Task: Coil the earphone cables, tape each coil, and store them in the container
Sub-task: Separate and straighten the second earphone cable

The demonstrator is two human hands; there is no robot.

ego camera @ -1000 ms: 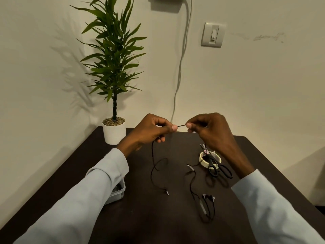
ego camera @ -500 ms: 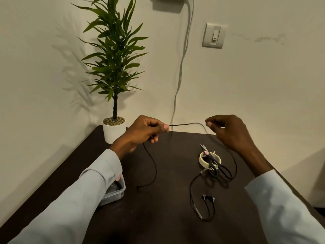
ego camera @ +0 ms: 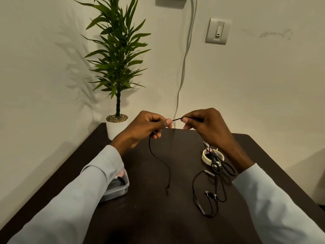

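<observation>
Pinching the black earphone cable (ego camera: 159, 155) between thumb and forefinger, the left hand (ego camera: 147, 127) and the right hand (ego camera: 205, 125) meet close together above the far half of the dark worktop (ego camera: 158, 217), with only a short taut stretch of cord running left to right between their fingertips. From the left hand the free length drops toward the person and trails onto the worktop, its end lying near the middle, so the cable's long axis there runs roughly from far to near. On the right side the cord seems to pass under the right hand to the loose loops and earbuds lying on the near right, though the wrist hides that join. The left hand is nearer the hanging tail, so I judge it the anchor for the next loop. A clear container (ego camera: 117, 189) sits beside the left sleeve; a tape roll (ego camera: 204, 155) with scissors (ego camera: 217, 164) across it lies under the right wrist.
</observation>
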